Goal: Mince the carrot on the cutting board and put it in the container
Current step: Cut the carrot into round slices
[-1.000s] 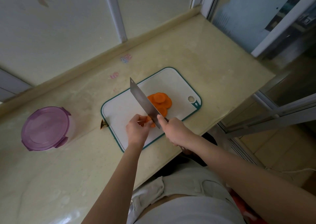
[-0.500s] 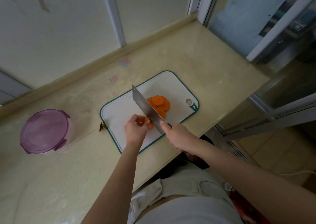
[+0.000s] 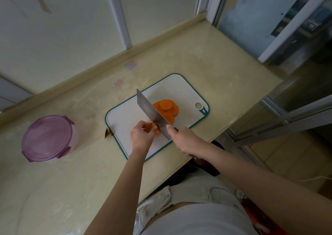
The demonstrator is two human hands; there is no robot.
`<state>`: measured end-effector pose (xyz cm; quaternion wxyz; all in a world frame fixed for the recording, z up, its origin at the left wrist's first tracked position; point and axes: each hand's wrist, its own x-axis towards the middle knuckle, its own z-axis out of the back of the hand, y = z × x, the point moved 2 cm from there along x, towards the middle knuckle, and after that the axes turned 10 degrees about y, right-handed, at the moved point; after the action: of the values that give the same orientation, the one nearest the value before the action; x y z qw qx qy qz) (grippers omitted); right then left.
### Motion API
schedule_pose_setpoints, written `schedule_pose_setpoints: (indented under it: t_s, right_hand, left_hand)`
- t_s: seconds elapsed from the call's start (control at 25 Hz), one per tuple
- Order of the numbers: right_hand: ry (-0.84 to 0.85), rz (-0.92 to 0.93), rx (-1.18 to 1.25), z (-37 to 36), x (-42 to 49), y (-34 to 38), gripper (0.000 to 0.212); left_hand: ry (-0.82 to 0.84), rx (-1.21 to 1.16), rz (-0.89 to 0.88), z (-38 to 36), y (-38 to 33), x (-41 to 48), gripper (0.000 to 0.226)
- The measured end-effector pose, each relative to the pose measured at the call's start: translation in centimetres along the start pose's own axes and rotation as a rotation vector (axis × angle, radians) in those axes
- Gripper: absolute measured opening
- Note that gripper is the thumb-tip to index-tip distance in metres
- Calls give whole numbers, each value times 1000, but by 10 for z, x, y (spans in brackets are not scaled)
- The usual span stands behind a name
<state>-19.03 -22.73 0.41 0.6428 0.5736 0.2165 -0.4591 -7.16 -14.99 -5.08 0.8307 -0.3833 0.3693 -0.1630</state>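
A white cutting board [image 3: 185, 89] with a green rim lies on the counter. Several orange carrot slices [image 3: 166, 107] are piled on it, to the right of a cleaver blade [image 3: 150, 111]. My right hand [image 3: 183, 138] grips the cleaver's handle at the board's near edge. My left hand [image 3: 142, 136] pinches the short carrot stub [image 3: 156, 129] against the board, just left of the blade. A round container [image 3: 47, 138] with a purple lid stands shut at the left of the counter.
The beige counter [image 3: 206, 60] ends at a wall behind and drops off at the right and near edges. A small brown scrap [image 3: 107, 133] lies by the board's left corner. Window frames stand to the right.
The view has shifted slightly. The cleaver has stayed beside the slices, its blade close to the stub in my left hand. The pile looks much the same.
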Motion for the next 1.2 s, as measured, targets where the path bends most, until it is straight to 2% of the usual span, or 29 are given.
schedule_pose_setpoints:
  t_s: [0.2,0.4,0.6,0.92,1.2]
  right_hand:
    - [-25,69,-98,-3,4,12,54]
    - [-23,50,-52,-1,4,13,51]
    - [-33,152,-113,-7,-6,9,48]
    - [-68,19,-10,-8,-11,-22,50]
    - [-10,85,-98,-3,-9,-14,49]
  left_hand:
    - [-9,-4,-9,0,1,2,13]
    - [6,-48,-38,-4,6,-4,17]
    - [-20,-122,-55,-8,3,-8,14]
    - [-4,-68,-49,-6,3,-5,14]
    - [9,-72,-42,-3,3,-2,11]
